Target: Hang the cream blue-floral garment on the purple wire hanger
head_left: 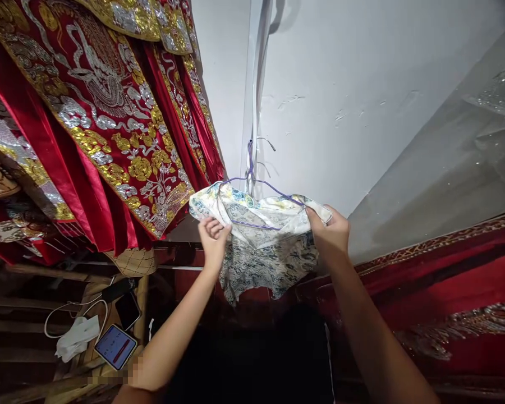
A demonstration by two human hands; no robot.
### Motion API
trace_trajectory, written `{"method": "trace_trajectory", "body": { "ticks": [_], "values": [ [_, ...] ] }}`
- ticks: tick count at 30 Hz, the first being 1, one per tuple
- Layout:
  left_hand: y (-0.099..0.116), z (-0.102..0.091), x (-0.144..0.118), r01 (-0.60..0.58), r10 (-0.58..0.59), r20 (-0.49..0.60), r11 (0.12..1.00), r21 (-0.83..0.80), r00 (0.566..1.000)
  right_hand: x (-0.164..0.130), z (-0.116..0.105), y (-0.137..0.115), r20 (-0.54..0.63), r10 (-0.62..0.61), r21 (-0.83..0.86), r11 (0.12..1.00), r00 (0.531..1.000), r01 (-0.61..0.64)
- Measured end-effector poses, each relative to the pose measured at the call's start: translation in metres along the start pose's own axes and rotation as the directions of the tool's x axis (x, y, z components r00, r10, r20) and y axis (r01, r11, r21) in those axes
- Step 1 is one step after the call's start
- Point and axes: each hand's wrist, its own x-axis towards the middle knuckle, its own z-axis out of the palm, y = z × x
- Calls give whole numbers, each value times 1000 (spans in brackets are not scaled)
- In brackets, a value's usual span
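A patterned shirt, pale with blue and yellow flowers and a whitish lining, hangs opened out in front of me. Its shoulders rest over a purple wire hanger, whose stem rises toward a white vertical strip on the wall. My left hand is closed with curled fingers on the garment's left edge, just below the shoulder. On the opposite side, my right hand pinches the right shoulder, thumb in front and fingers behind the cloth. The lower part of the shirt falls into shadow.
Red costumes with gold and silver sequins hang at left. Below them, a wooden bench bears a lit phone, a dark phone, a white cable and a tissue. Red trimmed cloth lies at right, beneath plastic sheeting.
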Motion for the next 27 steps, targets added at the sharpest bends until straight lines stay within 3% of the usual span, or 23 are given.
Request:
{"method": "trace_trajectory", "body": {
  "ticks": [3,7,10,13,16,18,20,22,23,24,25,27],
  "values": [
    [-15,19,7,135,-127,123,989,-59,984,2,0,11,17,-4,-93,996,1000,6],
    [-11,28,12,140,-123,128,981,-131,984,1,2,19,90,-171,-296,936,981,190],
    [-4,28,-11,146,-107,171,961,-236,979,-7,26,9,173,-190,-323,916,966,238],
    [4,26,-37,138,-96,149,941,-307,984,-21,60,-20,307,-200,-208,940,930,271],
    [10,20,-51,117,-87,107,940,-321,990,-40,80,-52,449,-314,112,949,836,296],
    [10,13,-53,137,-99,140,943,-305,985,-59,82,-59,479,-350,335,921,805,201],
    [9,5,-55,187,-138,183,941,-284,973,-86,82,-50,392,-271,456,887,879,70],
    [8,-1,-58,230,-177,207,936,-266,962,-118,85,-27,188,-12,467,881,982,-78],
    [9,-3,-61,242,-188,214,934,-261,958,-134,88,-13,116,166,450,870,979,-201],
    [9,-5,-65,250,-194,221,932,-262,956,-147,92,0,130,312,427,839,941,-337],
    [11,-7,-68,255,-196,231,929,-267,953,-158,97,11,221,408,402,790,886,-463],
    [16,-8,-75,270,-200,249,918,-291,948,-171,104,25,445,478,343,690,757,-637]
  ]
}}
